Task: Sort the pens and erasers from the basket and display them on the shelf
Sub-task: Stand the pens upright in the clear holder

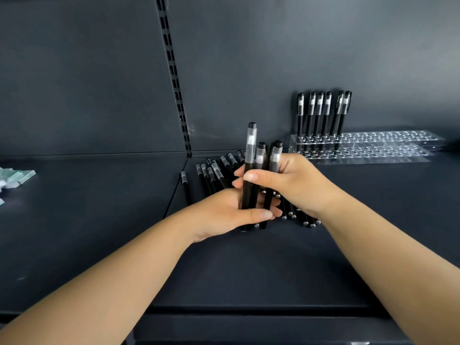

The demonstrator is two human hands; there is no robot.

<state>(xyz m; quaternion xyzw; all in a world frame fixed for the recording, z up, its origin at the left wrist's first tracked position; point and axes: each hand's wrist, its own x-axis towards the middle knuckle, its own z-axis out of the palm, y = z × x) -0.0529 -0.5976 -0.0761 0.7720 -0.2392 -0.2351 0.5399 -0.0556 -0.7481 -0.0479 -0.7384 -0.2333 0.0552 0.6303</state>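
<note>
Both hands meet over the dark matte metal shelf [249, 265], sharing a small bundle of slim black pens with frosted translucent caps [251, 170]. The bundle stands nearly upright, long axes vertical, capped ends up and blunt tail ends down near the shelf surface. The left hand [231, 212] curls round the lower barrels, thumb laid across the front; the right hand [286, 180] wraps the bundle higher up, just below the caps, its thumb pressing the tallest pen.

Behind and beneath the hands lies a loose heap of matching black pens [219, 173] — flat on the shelf, caps pointing away toward the back panel, tails toward the camera. One stray pen [184, 186] lies apart at the heap's left.

Further back and right sits a clear acrylic stepped pen rack [388, 145] drilled with rows of round holes; six black capped pens [321, 113] stand upright at its left end, caps up.

At the far left edge lie pale green and white wrapped blocks [17, 176], too blurred to identify.
</note>
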